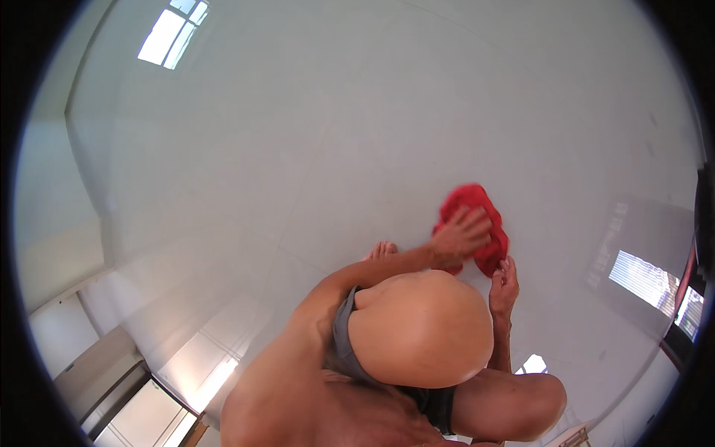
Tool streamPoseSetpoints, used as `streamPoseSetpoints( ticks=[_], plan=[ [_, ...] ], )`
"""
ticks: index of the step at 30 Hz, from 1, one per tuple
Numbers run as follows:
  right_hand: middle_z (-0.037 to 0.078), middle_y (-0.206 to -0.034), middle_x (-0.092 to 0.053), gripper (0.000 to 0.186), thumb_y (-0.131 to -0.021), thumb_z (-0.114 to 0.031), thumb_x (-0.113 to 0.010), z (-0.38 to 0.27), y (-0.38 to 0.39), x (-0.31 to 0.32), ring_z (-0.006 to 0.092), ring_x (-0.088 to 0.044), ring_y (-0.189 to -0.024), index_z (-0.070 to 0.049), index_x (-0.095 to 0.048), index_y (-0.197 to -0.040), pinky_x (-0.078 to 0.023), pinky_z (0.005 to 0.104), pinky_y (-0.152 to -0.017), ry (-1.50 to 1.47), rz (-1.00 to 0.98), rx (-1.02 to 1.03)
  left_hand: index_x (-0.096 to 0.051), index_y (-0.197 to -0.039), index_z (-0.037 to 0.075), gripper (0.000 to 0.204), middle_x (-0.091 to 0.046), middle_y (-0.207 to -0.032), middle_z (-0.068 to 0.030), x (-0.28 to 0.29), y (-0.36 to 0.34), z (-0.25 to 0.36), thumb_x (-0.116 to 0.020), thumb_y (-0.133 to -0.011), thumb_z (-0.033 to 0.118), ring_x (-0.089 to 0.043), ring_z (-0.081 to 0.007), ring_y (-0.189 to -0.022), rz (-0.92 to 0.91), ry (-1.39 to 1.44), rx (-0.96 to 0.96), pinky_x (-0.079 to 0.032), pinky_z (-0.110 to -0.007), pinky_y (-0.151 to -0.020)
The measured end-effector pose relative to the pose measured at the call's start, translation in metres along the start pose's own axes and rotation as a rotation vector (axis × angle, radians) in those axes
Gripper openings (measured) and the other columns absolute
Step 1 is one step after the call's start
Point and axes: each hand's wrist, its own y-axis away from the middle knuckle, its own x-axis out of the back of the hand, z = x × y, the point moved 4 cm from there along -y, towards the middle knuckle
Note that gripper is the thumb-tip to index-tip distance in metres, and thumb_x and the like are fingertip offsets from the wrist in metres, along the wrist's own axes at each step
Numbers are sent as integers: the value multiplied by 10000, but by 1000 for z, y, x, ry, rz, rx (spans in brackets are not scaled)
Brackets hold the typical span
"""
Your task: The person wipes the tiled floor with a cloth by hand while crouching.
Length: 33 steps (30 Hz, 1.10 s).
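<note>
A bunched red cloth [474,195] lies on the pale glossy floor [313,149], right of centre. My left hand [460,235] rests on top of it, fingers spread, slightly blurred. My right hand [503,287] is at the cloth's lower right corner, its fingertips closed on that edge. The part of the cloth under my left hand is hidden.
My bent knee [417,328] fills the lower middle, with bare toes [381,249] just left of the cloth and my other leg [506,402] at lower right. Pale walls [67,223] border the floor on the left. A dark edge [700,216] runs along the far right.
</note>
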Motion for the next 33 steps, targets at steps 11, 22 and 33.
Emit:
streamPoseSetpoints(
  ticks=[11, 22, 33],
  plan=[
    [164, -1227, -717, 419, -1034, -120, -501, 27, -8, 5, 203, -718, -982, 57, -567, -1407, -572, 305, -719, -37, -15, -71, -611, -1398, 121, 668, -463, -1570, -147, 190, 225, -158, -771, -750, 158, -319, -460, -1505, 624, -584, 910, -307, -610, -1207],
    [127, -905, -732, 330, -1006, -104, -539, 12, 0, -6, 158, -675, -725, 65, -597, -1283, -571, 305, -650, -211, -90, -235, -628, -1261, 106, 590, -522, -1403, -150, 70, -26, -94, -815, -724, 265, -452, -402, -1341, 442, -228, 582, -318, -601, -1097],
    [84, -828, -732, 269, -995, -139, -558, 7, 18, 4, 138, -652, -655, 36, -668, -1168, -533, 290, -590, 40, -195, -166, -670, -1236, 114, 565, -518, -1345, -90, 27, -86, -46, -846, -759, 358, -423, -332, -1352, 114, -134, -7, -351, -539, -1122]
  ],
)
